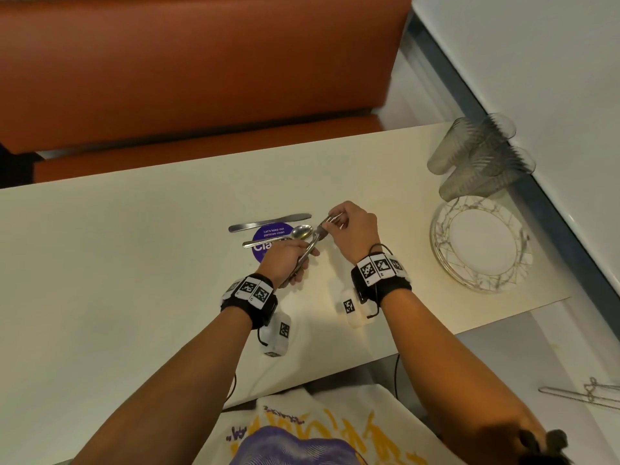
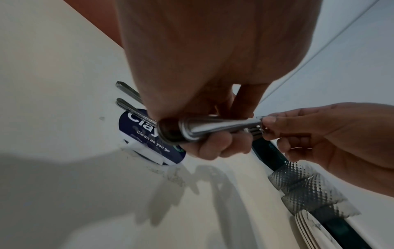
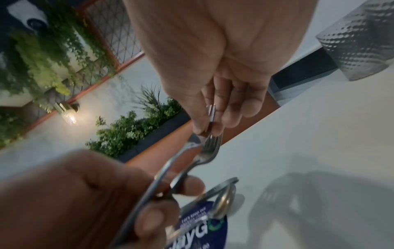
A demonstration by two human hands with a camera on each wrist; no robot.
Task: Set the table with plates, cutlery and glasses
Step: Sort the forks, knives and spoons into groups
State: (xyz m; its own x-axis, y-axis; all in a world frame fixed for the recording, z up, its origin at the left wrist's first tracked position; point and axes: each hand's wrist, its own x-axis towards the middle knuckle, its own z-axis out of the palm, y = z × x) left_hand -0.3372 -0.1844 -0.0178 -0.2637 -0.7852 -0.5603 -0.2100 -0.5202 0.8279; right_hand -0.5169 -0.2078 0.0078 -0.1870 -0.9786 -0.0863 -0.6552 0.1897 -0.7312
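My left hand clamps bundled steel cutlery handles as stock; right hand fingertips pinch steel fork tines, drawing one piece free, I judge.

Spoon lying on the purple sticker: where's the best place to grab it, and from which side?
Pinch the spoon at mid-handle, coming from above. It lies flat, handle pointing left, so that end is free, while the left hand crowds the bowl end. The knife lies parallel just beyond it.

One knife, one spoon, several forks, stacked plates, stacked glasses.
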